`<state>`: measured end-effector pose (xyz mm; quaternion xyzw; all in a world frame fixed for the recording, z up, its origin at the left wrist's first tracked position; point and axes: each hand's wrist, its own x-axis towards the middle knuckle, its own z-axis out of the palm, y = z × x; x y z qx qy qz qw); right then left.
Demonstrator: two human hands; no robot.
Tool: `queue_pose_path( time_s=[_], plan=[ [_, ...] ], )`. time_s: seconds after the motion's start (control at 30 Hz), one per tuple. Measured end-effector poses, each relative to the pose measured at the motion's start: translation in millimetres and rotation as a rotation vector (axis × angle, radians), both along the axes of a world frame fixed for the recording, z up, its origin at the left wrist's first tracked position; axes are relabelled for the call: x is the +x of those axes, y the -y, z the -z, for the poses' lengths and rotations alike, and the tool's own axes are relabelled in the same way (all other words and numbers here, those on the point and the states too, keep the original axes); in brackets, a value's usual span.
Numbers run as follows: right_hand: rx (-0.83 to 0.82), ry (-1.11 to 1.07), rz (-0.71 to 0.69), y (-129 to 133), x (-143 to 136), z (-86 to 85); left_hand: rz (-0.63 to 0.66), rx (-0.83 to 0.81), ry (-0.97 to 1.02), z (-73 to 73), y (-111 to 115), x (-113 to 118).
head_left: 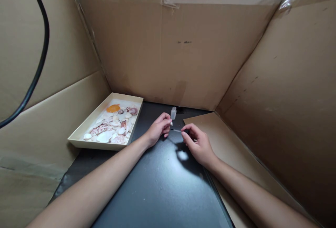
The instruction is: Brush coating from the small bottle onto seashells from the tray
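Note:
My left hand (pixel 160 128) pinches a small white seashell (pixel 171 123) between thumb and fingertips. Opposite it, my right hand (pixel 196 142) is closed on a thin, pale brush (pixel 176 130) whose dark tip points left, just below the shell. Whether the tip touches the shell I cannot tell. Just behind my left fingers stands a small translucent bottle (pixel 173 113), upright and without a cap on its neck. The inner fingers of both hands are partly hidden.
On the left, a cream tray (pixel 97 145) holds many seashells and an orange shell (pixel 113 108). A flat cardboard sheet (pixel 210 120) lies on the right of the dark tabletop (pixel 160 189). Cardboard walls (pixel 170 63) enclose the back and sides. A black cable (pixel 45 42) hangs at upper left.

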<state>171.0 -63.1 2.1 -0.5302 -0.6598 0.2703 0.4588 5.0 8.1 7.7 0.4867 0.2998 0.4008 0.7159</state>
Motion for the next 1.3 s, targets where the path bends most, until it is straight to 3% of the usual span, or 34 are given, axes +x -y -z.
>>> queue_pose_path(
  time_s=[0.47, 0.63, 0.8, 1.3],
  plan=[
    [0.074, -0.052, 0.031, -0.1, -0.9, -1.4, 0.028, 0.022, -0.013, 1.2, -1.2, -0.3],
    [0.057, 0.030, 0.003, 0.9, -0.8, -2.4, 0.020, 0.019, -0.012, 0.5, -0.8, -0.3],
    [0.116, 0.003, 0.060, 0.9, -0.6, -3.4, 0.025, 0.010, -0.004, 0.1, -0.8, -0.4],
    [0.092, 0.004, 0.062, -2.6, 0.7, 0.2, 0.004, 0.094, -0.054, -0.1, -0.7, 0.3]
  ],
)
